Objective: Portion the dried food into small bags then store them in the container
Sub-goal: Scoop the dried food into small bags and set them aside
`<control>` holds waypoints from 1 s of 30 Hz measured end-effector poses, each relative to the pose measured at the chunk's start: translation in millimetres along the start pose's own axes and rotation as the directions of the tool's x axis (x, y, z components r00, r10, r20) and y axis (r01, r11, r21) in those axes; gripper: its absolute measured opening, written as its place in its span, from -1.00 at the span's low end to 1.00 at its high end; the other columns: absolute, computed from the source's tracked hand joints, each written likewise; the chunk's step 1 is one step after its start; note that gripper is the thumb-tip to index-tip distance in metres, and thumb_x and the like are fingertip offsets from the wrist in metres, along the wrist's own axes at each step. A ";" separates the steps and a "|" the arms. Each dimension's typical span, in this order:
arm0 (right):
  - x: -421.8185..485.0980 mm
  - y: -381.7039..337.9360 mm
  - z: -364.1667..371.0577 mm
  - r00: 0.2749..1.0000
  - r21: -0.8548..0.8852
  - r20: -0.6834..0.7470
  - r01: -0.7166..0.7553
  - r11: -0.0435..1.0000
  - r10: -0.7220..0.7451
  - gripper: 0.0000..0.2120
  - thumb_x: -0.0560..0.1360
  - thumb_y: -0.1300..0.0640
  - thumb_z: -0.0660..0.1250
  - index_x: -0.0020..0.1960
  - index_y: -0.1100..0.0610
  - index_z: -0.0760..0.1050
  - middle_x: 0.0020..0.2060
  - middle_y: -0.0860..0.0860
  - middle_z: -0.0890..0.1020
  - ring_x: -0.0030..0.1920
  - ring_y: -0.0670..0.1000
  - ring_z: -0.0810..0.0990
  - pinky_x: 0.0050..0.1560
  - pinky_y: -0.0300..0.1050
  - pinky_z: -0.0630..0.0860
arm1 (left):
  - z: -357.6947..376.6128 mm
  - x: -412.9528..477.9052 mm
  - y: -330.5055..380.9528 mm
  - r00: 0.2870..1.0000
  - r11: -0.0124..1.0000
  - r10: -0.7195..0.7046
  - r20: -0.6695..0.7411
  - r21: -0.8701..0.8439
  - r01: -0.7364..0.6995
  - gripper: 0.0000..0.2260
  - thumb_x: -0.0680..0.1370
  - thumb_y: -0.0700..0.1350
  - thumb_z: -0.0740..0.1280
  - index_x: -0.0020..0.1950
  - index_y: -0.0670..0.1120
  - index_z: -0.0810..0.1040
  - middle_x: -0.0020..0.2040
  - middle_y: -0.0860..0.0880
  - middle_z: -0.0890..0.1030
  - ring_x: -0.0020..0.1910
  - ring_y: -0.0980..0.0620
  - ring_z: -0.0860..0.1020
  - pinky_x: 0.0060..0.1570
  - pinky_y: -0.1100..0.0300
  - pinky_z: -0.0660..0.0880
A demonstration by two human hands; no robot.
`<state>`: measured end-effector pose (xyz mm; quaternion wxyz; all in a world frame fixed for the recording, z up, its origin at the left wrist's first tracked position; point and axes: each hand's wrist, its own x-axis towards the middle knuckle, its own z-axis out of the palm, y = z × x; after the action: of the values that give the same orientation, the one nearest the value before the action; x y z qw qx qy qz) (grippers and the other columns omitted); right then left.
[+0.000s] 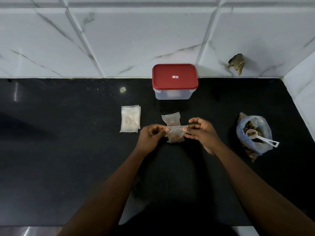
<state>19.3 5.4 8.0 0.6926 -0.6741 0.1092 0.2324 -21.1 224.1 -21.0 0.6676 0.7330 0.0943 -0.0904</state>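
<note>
A small clear zip bag (175, 135) with brown dried food in it hangs between my hands above the black counter. My left hand (151, 137) pinches its top strip at the left end, and my right hand (201, 131) pinches the same strip at the right end. Just behind it a second small filled bag (171, 118) lies flat on the counter. A stack of empty small bags (130, 118) lies to the left. The clear container (173, 94) with its red lid (175, 76) on stands at the back by the wall.
At the right, an open plastic bag of dried food (254, 133) holds a white scoop (260, 135) with its handle pointing right. The black counter (68, 150) ends at a tiled wall (136, 36) behind and at the right side.
</note>
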 end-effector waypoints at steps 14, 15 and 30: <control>44.1 -9.2 14.4 0.990 -0.199 -0.142 -0.032 0.979 0.003 -0.75 0.49 0.19 0.52 0.12 0.04 0.57 -0.02 0.03 0.71 -0.01 0.01 0.72 -0.10 -0.09 0.69 | 3.6 42.7 3.1 0.965 0.974 -0.226 -0.131 -0.027 0.225 -0.93 0.61 -0.13 0.42 0.07 -0.06 0.68 -0.02 -0.03 0.75 -0.05 0.07 0.73 -0.09 0.17 0.68; 45.9 -8.3 16.0 0.990 -0.198 -0.141 -0.048 0.979 0.020 -0.76 0.50 0.19 0.51 0.12 0.04 0.57 -0.01 0.03 0.70 -0.01 0.00 0.71 -0.13 -0.12 0.68 | 3.8 44.8 1.6 0.962 0.971 -0.239 -0.134 -0.035 0.237 -0.93 0.62 -0.13 0.42 0.07 -0.06 0.68 0.00 -0.04 0.75 -0.04 0.06 0.73 -0.07 0.15 0.68; 39.1 6.9 19.0 0.986 -0.110 -0.165 -0.029 0.993 0.011 -0.80 0.49 0.23 0.51 0.08 0.10 0.61 -0.10 0.05 0.73 -0.07 0.03 0.75 -0.14 -0.09 0.68 | 3.3 38.1 0.9 0.958 0.967 -0.244 -0.148 -0.115 0.229 -0.94 0.61 -0.13 0.44 0.04 -0.06 0.70 -0.01 -0.06 0.75 0.02 -0.01 0.73 0.04 0.07 0.69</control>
<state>47.0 30.8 -14.9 0.6399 -0.7276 0.1594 0.1889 15.9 221.4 -30.3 0.6770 0.6880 0.2391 -0.1056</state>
